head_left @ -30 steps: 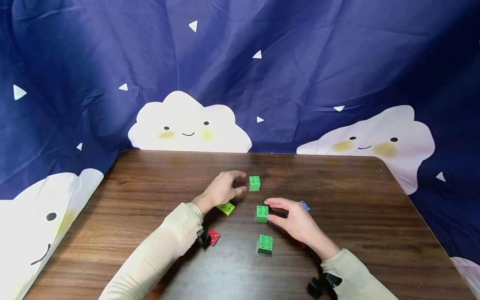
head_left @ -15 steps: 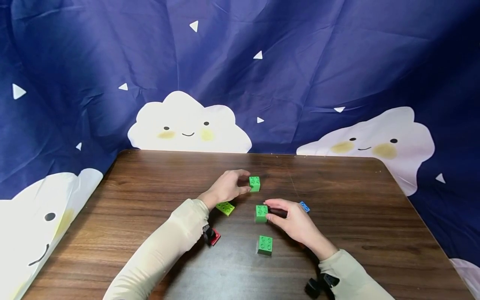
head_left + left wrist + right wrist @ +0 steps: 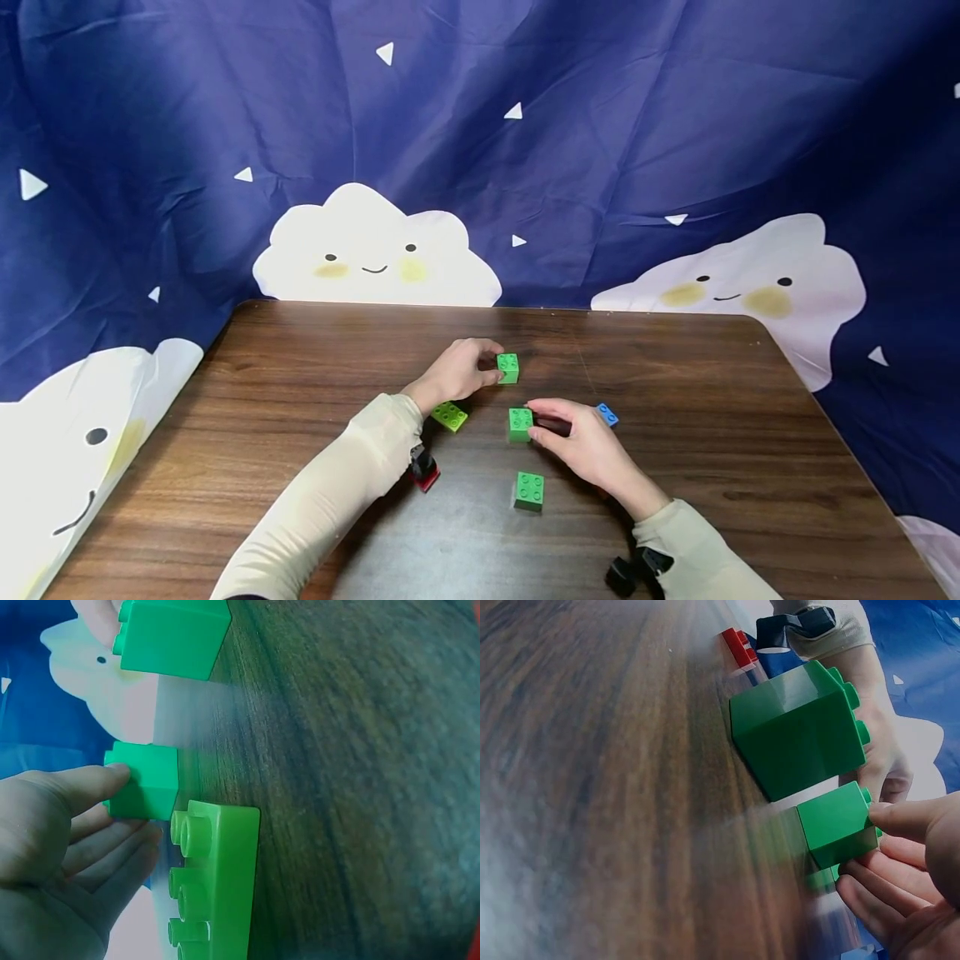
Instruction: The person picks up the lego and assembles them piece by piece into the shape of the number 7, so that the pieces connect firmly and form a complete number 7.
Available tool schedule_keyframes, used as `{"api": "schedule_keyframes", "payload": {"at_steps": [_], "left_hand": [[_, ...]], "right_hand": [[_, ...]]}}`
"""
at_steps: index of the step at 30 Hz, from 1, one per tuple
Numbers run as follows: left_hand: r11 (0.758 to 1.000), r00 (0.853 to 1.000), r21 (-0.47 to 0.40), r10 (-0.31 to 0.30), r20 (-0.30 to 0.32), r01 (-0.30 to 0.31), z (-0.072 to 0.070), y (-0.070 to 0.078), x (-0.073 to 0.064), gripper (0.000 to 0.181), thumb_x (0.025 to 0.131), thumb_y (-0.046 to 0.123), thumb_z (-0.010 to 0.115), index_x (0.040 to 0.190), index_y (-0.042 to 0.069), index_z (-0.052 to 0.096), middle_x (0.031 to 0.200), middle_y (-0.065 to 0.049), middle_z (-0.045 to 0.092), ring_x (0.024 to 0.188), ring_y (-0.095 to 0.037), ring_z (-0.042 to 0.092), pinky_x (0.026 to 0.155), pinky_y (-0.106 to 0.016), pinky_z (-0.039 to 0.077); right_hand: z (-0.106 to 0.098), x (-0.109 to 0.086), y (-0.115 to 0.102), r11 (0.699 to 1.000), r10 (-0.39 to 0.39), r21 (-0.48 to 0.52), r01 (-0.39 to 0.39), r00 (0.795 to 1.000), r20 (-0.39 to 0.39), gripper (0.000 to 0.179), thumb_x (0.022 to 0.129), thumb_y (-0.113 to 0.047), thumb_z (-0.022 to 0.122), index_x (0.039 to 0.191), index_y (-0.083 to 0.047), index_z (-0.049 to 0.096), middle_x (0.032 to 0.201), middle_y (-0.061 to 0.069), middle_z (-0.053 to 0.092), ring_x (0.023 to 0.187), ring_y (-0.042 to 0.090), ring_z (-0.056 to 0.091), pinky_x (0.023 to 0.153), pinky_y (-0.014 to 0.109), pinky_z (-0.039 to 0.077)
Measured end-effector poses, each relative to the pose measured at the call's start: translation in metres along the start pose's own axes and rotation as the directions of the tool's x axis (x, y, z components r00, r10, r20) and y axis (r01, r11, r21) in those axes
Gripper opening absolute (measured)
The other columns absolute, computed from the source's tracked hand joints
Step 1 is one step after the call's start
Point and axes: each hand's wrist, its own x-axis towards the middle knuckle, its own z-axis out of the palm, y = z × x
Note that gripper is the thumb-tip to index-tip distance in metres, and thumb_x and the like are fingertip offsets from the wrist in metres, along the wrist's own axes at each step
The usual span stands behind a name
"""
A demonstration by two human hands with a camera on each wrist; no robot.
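Three green toy building blocks stand in a rough line on the table. My left hand [image 3: 459, 372] pinches the far green block [image 3: 507, 367] at its left side; in the left wrist view the thumb lies on one face and the fingers reach behind. The middle green block [image 3: 521, 425] is between the thumb and fingers of my right hand [image 3: 581, 433], held at its right edge, as the right wrist view shows. Nearest me, the third green block [image 3: 529, 492] stands untouched. A lime-green block [image 3: 232, 885] lies below the left wrist.
A red block [image 3: 427, 479] lies partly hidden under the left wrist camera [image 3: 422, 461]. Behind the right hand a blue block [image 3: 607, 414] shows in part. The brown wooden table [image 3: 720, 400] ends at a blue cloth [image 3: 555, 150] printed with clouds.
My left hand has moved right and reached the far green block, its fingers now closed around the left side. My right hand has come slightly nearer to the middle block and grips its edge.
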Motion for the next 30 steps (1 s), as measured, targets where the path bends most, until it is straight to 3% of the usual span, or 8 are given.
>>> {"api": "schedule_keyframes", "payload": {"at_steps": [11, 21, 30], "left_hand": [[0.999, 1.000, -0.035, -0.001, -0.009, 0.001, -0.005, 0.001, -0.008, 0.033, 0.098, 0.016, 0.080, 0.127, 0.000, 0.072, 0.112, -0.012, 0.080, 0.107, -0.024, 0.076, 0.099, -0.038, 0.062], [0.995, 1.000, -0.095, 0.013, -0.002, -0.013, -0.012, 0.008, -0.021, 0.035, 0.098, 0.017, 0.080, 0.129, 0.003, 0.071, 0.123, -0.012, 0.078, 0.115, -0.025, 0.076, 0.102, -0.038, 0.062], [0.986, 0.999, -0.155, 0.054, -0.005, -0.054, -0.016, 0.019, -0.033, 0.035, 0.098, 0.016, 0.079, 0.129, 0.002, 0.071, 0.123, -0.011, 0.077, 0.113, -0.024, 0.076, 0.101, -0.039, 0.063]], "right_hand": [[0.001, 0.000, 0.000, 1.000, 0.028, 0.012, -0.028, 1.000, 0.007, 0.042, 0.100, -0.014, 0.078, 0.140, -0.005, 0.070, 0.136, 0.015, 0.075, 0.126, 0.030, 0.073, 0.107, 0.048, 0.059], [0.001, 0.000, 0.000, 1.000, 0.023, 0.000, -0.023, 1.000, -0.006, 0.042, 0.099, -0.015, 0.079, 0.140, -0.005, 0.070, 0.135, 0.014, 0.075, 0.125, 0.030, 0.074, 0.106, 0.048, 0.060], [0.003, 0.001, 0.001, 1.000, 0.028, 0.004, -0.028, 1.000, -0.008, 0.041, 0.100, -0.016, 0.079, 0.139, -0.007, 0.071, 0.135, 0.014, 0.076, 0.126, 0.030, 0.074, 0.106, 0.047, 0.060]]}}
